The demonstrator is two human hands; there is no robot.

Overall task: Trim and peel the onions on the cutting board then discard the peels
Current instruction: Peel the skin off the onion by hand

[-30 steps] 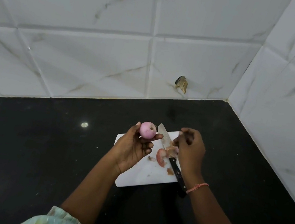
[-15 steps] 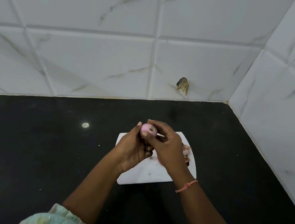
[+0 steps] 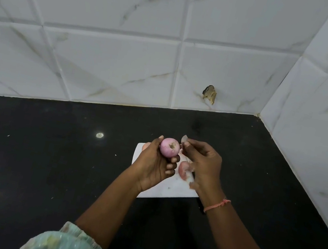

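One small round pink onion [image 3: 169, 147], mostly peeled, sits gripped in the left hand [image 3: 152, 164] above the white plastic cutting board [image 3: 166, 188], while the right hand [image 3: 202, 166] pinches a thin peel [image 3: 184, 139], and more peels await binning.

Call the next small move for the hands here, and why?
Probably drop the strip of peel pinched in the right hand onto the cutting board, then go back for more skin. The left hand holds the onion up off the board, trimmed end toward the camera, mostly smooth pink. Other peels already lie on the board.
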